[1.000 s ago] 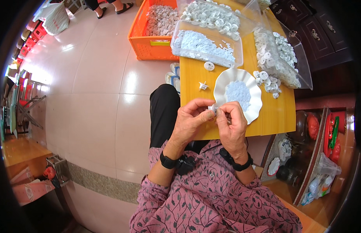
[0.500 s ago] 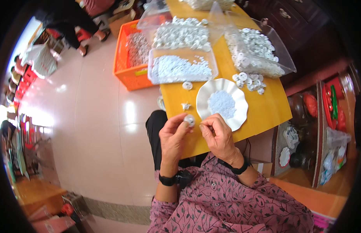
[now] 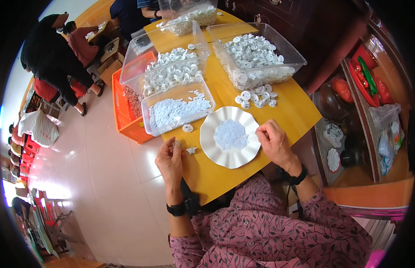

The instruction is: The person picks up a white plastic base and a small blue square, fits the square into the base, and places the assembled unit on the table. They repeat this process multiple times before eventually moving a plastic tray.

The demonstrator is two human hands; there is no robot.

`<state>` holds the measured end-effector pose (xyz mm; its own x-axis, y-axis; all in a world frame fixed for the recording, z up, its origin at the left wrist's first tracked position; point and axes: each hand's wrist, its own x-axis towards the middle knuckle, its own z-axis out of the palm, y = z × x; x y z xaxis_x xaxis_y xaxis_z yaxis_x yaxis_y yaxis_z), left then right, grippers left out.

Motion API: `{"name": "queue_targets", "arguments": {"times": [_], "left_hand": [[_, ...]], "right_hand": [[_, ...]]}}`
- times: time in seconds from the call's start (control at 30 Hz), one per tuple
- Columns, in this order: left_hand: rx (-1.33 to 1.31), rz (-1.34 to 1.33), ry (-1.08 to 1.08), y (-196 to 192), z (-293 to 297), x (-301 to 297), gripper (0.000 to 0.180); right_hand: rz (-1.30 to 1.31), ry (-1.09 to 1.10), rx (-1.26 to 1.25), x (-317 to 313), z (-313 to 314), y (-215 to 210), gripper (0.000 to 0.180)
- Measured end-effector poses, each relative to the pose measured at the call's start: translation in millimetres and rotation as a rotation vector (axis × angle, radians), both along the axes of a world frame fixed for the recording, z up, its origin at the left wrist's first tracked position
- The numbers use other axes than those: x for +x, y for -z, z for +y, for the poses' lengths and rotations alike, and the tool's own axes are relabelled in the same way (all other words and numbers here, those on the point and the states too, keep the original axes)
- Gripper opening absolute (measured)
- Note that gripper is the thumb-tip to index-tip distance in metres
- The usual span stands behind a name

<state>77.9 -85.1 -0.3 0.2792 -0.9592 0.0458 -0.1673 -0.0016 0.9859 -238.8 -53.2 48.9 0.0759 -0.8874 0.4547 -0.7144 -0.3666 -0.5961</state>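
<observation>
A small white part [image 3: 176, 144] sits pinched in the left hand [image 3: 170, 160], left of the scalloped plate [image 3: 212, 138]. It looks light and stiff, best gripped by its rim. The right hand [image 3: 272, 142], fingers curled together, touches the plate's right edge.

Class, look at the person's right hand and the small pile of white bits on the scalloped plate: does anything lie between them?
Nothing visible does. The right hand rests at the right rim of the white scalloped plate, and the pile of white bits lies at the plate's middle with only bare plate between.
</observation>
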Motion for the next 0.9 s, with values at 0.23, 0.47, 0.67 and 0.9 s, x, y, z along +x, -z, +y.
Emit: {"name": "queue_targets", "arguments": {"times": [0.23, 0.47, 0.67, 0.9], "left_hand": [[0.022, -0.020, 0.007, 8, 2, 2, 0.045], [-0.094, -0.270, 0.138, -15, 17, -10, 0.065], [-0.044, -0.332, 0.134, -25, 34, -19, 0.069], [-0.058, -0.467, 0.228, -23, 47, -25, 0.055]], "right_hand": [[0.151, 0.079, 0.008, -47, -36, 9, 0.019], [0.382, 0.074, 0.056, -61, -66, 15, 0.045], [0.408, 0.136, 0.067, -69, -79, 25, 0.029], [0.504, 0.256, 0.180, -72, -74, 22, 0.017]]}}
